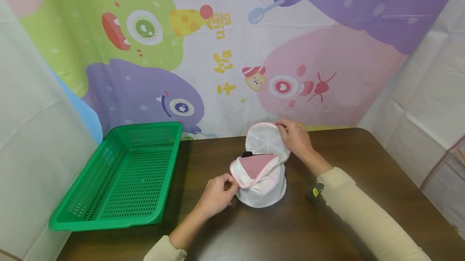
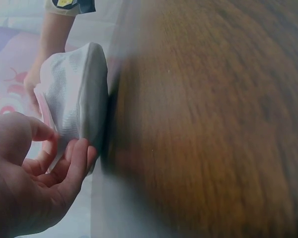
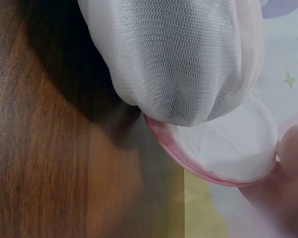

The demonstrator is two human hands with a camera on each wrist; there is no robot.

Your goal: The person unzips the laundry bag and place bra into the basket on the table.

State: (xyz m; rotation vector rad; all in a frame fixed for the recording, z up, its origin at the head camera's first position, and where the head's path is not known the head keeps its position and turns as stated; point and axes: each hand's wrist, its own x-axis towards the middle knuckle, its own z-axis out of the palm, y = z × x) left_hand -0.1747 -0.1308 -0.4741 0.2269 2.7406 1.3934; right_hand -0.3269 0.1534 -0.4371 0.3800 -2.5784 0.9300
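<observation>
A white mesh laundry bag (image 1: 263, 190) with pink trim stands on the table, its round lid (image 1: 263, 140) tipped up at the back. Pink fabric (image 1: 256, 166) shows at its opening, and a small black piece (image 1: 247, 154) lies at the rear rim. My left hand (image 1: 218, 192) pinches the pink-edged rim at the front left. In the left wrist view, its thumb and fingers (image 2: 77, 163) meet at the bag's edge. My right hand (image 1: 296, 138) holds the lid by its upper right edge. The right wrist view shows the thumb (image 3: 293, 148) on the lid's border.
A green perforated plastic basket (image 1: 168, 172) stands at the left of the brown wooden table (image 1: 319, 228). A cartoon-printed cloth (image 1: 225, 115) hangs behind the table, with pale cloth walls on both sides. A dark band with a yellow mark (image 1: 315, 191) sits by the right sleeve.
</observation>
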